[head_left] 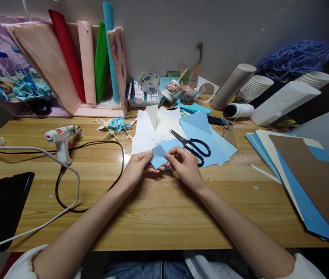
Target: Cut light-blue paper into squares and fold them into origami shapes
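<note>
A small folded piece of blue paper is held between both hands, just above the wooden table. My left hand pinches its left side, thumb on top and fingers beneath. From the right, my right hand pinches the paper's edge between thumb and fingertips. Black-handled scissors lie closed just beyond my right hand, on top of blue paper sheets. White paper with a round outline drawn on it lies behind the hands.
A white glue gun stands at left with looping cables. A black phone-like slab lies at the left front. Card sheets are stacked at right. Markers, tape, a grey tube and paper cups line the back.
</note>
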`<state>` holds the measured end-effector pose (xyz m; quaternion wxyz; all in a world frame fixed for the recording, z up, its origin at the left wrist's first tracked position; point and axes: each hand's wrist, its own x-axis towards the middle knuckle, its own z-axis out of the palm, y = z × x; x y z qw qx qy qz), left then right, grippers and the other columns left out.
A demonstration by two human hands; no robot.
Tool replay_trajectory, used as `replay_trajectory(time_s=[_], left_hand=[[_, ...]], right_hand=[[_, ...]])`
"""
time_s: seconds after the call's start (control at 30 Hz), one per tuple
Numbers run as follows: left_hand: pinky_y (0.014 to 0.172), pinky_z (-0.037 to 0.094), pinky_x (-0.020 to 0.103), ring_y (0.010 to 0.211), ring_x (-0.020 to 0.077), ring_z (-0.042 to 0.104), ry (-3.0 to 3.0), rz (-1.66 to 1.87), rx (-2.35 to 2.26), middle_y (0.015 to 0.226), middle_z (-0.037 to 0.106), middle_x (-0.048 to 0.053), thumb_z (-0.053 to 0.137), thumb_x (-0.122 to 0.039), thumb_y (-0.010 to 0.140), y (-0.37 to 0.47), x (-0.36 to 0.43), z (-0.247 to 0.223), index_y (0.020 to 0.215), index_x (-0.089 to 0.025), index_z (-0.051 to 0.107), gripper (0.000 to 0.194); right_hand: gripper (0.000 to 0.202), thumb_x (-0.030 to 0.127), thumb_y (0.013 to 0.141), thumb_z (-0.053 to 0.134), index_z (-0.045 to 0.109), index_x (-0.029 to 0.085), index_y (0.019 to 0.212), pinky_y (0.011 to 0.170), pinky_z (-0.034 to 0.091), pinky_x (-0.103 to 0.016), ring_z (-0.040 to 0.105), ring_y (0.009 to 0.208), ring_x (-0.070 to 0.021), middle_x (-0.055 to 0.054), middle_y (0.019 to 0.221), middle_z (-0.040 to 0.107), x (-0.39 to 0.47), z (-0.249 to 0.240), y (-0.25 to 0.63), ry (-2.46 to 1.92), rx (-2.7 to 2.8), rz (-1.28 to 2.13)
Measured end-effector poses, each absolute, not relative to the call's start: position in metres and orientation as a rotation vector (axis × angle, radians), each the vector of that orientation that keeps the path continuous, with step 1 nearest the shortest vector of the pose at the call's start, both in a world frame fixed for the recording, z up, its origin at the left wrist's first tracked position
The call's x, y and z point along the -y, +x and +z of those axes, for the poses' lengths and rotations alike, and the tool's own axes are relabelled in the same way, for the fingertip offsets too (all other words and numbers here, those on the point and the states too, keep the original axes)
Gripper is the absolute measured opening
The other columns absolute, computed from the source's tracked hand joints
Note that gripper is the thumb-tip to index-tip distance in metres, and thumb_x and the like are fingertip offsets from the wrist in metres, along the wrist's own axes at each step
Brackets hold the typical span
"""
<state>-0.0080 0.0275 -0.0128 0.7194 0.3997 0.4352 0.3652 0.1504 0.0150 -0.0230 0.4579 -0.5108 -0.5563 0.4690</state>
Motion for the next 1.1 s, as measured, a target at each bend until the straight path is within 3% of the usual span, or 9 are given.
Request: replay_trajectory(time_s=[0.17, 0.33, 0.47, 0.57, 0.67, 0.83, 1.1], left_hand=[[0.062, 0.054, 0.023, 0.069, 0.0164, 0.067, 0.933, 0.739, -0.976, 0.078, 0.071, 0.009, 0.066, -0.038, 0.071, -0.0083, -0.0256, -0.0140, 0.084, -0.009, 0.068, 0.032], [0.065, 0.054, 0.027, 0.073, 0.0203, 0.068, 0.800, 0.697, -0.940, 0.084, 0.071, 0.014, 0.053, -0.042, 0.080, -0.0056, -0.0231, -0.0071, 0.094, -0.008, 0.066, 0.038], [0.068, 0.054, 0.031, 0.076, 0.0226, 0.068, 0.785, 0.723, -0.891, 0.087, 0.071, 0.017, 0.048, -0.045, 0.083, -0.0052, -0.0224, -0.0056, 0.097, -0.007, 0.064, 0.044], [0.068, 0.054, 0.029, 0.078, 0.0214, 0.068, 0.841, 0.731, -0.880, 0.088, 0.071, 0.014, 0.056, -0.042, 0.078, -0.0055, -0.0221, -0.0084, 0.094, -0.008, 0.065, 0.039], [0.066, 0.054, 0.027, 0.077, 0.0196, 0.068, 0.876, 0.732, -0.891, 0.084, 0.072, 0.010, 0.064, -0.039, 0.073, -0.0057, -0.0225, -0.0113, 0.093, -0.010, 0.065, 0.036], [0.066, 0.053, 0.026, 0.074, 0.0186, 0.067, 0.847, 0.724, -0.911, 0.078, 0.071, 0.008, 0.068, -0.041, 0.067, -0.0058, -0.0236, -0.0128, 0.086, -0.010, 0.066, 0.035], [0.072, 0.051, 0.027, 0.076, 0.0173, 0.066, 0.843, 0.677, -0.881, 0.076, 0.071, 0.008, 0.065, -0.038, 0.071, -0.0070, -0.0229, -0.0121, 0.084, -0.010, 0.066, 0.031]], right_hand=[[0.016, 0.034, 0.079, 0.058, 0.055, 0.018, 0.079, 0.051, 0.042, -0.022, 0.062, 0.059, -0.0122, 0.001, 0.072, 0.057, -0.0144, -0.0236, 0.1518, -1.288, 1.422, 1.073], [0.009, 0.028, 0.079, 0.059, 0.060, 0.018, 0.078, 0.061, 0.043, -0.023, 0.058, 0.074, -0.0133, -0.001, 0.079, 0.061, -0.0152, -0.0223, 0.1534, -1.352, 1.523, 0.815], [0.016, 0.031, 0.082, 0.054, 0.059, 0.017, 0.075, 0.057, 0.043, -0.023, 0.056, 0.068, -0.0122, -0.001, 0.076, 0.060, -0.0173, -0.0236, 0.1544, -1.350, 1.486, 0.912], [0.019, 0.034, 0.081, 0.055, 0.058, 0.017, 0.074, 0.055, 0.045, -0.024, 0.056, 0.063, -0.0120, -0.001, 0.073, 0.059, -0.0173, -0.0240, 0.1548, -1.329, 1.465, 0.994], [0.015, 0.032, 0.080, 0.057, 0.061, 0.019, 0.087, 0.060, 0.049, -0.026, 0.058, 0.072, -0.0141, -0.002, 0.081, 0.060, -0.0153, -0.0217, 0.1544, -1.294, 1.519, 0.912], [0.035, 0.023, 0.083, 0.053, 0.054, 0.031, 0.117, 0.076, 0.051, -0.032, 0.053, 0.098, -0.0182, -0.005, 0.108, 0.055, -0.0130, -0.0166, 0.1540, -1.192, 1.736, 0.678], [0.032, 0.017, 0.084, 0.052, 0.057, 0.029, 0.114, 0.088, 0.045, -0.037, 0.051, 0.104, -0.0187, -0.005, 0.110, 0.055, -0.0130, -0.0143, 0.1553, -1.131, 1.817, 0.570]])
